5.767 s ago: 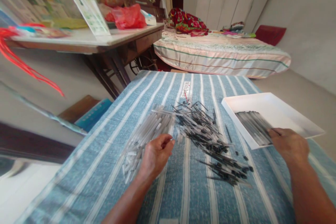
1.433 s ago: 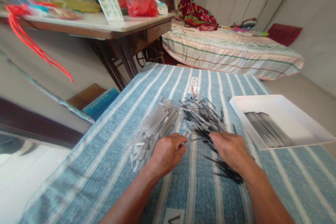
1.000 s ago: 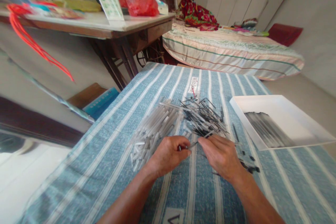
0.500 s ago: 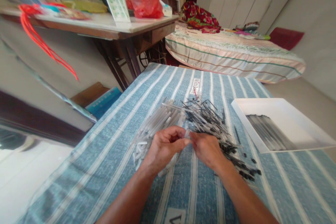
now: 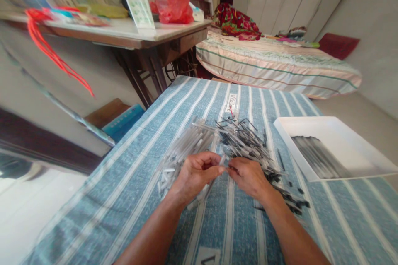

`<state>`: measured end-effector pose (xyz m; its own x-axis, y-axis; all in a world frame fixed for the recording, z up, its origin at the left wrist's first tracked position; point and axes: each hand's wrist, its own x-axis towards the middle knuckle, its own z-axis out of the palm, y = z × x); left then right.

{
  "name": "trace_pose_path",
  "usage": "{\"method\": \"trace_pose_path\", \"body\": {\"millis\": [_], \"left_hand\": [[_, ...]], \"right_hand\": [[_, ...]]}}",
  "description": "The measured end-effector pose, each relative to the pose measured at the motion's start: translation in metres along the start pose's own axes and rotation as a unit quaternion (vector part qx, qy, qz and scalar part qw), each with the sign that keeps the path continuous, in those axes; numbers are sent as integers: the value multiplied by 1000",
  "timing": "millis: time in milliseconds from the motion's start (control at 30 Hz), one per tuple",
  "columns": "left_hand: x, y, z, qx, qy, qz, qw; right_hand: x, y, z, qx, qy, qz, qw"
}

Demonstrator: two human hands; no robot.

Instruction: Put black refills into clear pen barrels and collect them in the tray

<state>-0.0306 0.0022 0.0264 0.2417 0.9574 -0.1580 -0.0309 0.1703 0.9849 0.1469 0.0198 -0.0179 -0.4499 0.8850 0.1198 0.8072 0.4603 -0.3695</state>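
Since a second ago, the left hand point(image 5: 192, 172) and right hand point(image 5: 248, 176) have moved closer. The left one pinches a small clear piece point(image 5: 223, 159); the right one meets it, but I cannot tell what it grips. Clear tubes point(image 5: 193, 136) and black sticks point(image 5: 248, 141) lie near, maybe for easy reach. Farther right, a white box point(image 5: 353, 145) holds gray sticks point(image 5: 319, 160) in a row.

Red plastic bag point(image 5: 175, 10) up on the desk point(image 5: 169, 33), red cords point(image 5: 51, 51) dangling off its edge! Bkgd: striped bed point(image 5: 280, 66) w/ red floral cloth point(image 5: 238, 21) bunched on top.
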Motion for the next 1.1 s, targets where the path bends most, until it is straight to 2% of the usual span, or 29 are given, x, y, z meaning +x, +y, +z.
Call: {"method": "trace_pose_path", "body": {"millis": [67, 200, 300, 433, 667, 1100], "left_hand": [[0, 1, 1, 4, -23, -12, 1000], [0, 1, 2, 34, -76, -38, 996], [0, 0, 3, 69, -84, -43, 993], [0, -2, 3, 95, -85, -39, 991], [1, -4, 2, 131, -86, -24, 987], [3, -8, 2, 174, -97, -23, 980]], "right_hand": [[-4, 7, -2, 122, 39, 12, 992], [-10, 17, -12, 336, 90, 37, 937], [-12, 22, -17, 418, 125, 41, 899], [-13, 24, -19, 478, 122, 26, 870], [-14, 19, -25, 470, 105, -26, 876], [-16, 21, -30, 441, 61, -45, 894]]}}
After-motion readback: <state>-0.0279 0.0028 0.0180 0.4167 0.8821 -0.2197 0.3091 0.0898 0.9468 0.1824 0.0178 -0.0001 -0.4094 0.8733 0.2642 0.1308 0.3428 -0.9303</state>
